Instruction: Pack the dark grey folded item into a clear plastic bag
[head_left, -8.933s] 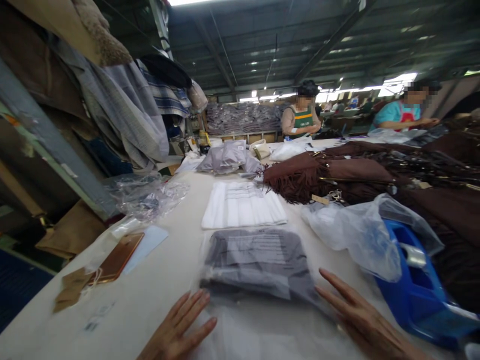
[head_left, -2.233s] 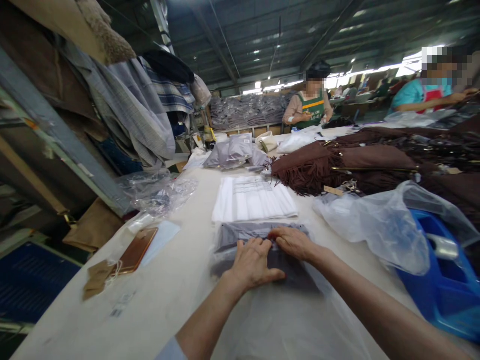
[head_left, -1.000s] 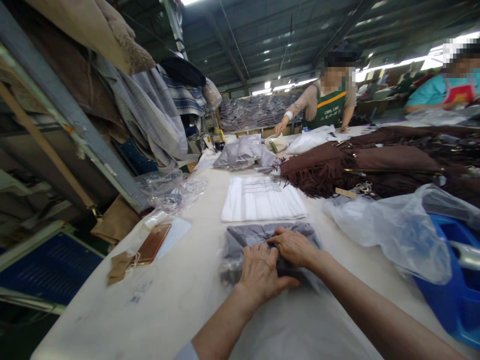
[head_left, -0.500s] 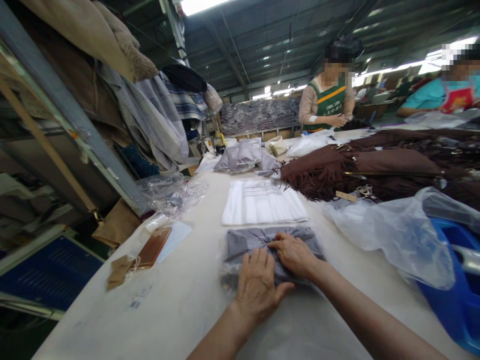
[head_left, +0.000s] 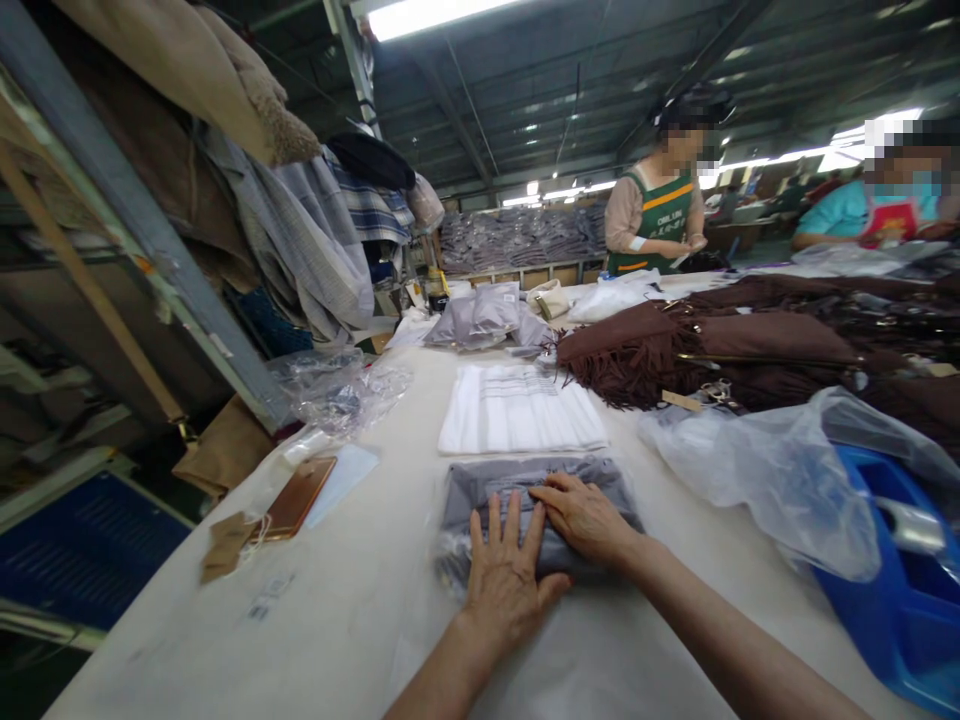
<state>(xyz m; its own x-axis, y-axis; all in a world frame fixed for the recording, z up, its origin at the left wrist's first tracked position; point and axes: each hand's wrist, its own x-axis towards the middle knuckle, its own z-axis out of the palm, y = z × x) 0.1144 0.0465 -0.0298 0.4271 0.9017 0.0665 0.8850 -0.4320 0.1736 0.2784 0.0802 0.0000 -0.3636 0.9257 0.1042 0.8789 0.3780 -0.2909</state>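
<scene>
Grey and wrapped in clear plastic, the bundle [head_left: 495,475] is lying on the pale surface [head_left: 330,610], directly beneath both grips. The left grip [head_left: 507,580] is resting open and palm down on it, fingers fanning apart. The right grip [head_left: 589,515] is touching the bundle's right part, fingers loosely extending toward the left grip's fingertips, closing on nothing. Just beyond both grips, a folded white cloth [head_left: 521,412] is lying flat. Left of the left grip, brown tags [head_left: 223,545] are lying beside a flat copper-coloured object [head_left: 301,497]. Right of the right grip, a translucent bag [head_left: 765,480] is sagging against a blue holder [head_left: 862,610].
</scene>
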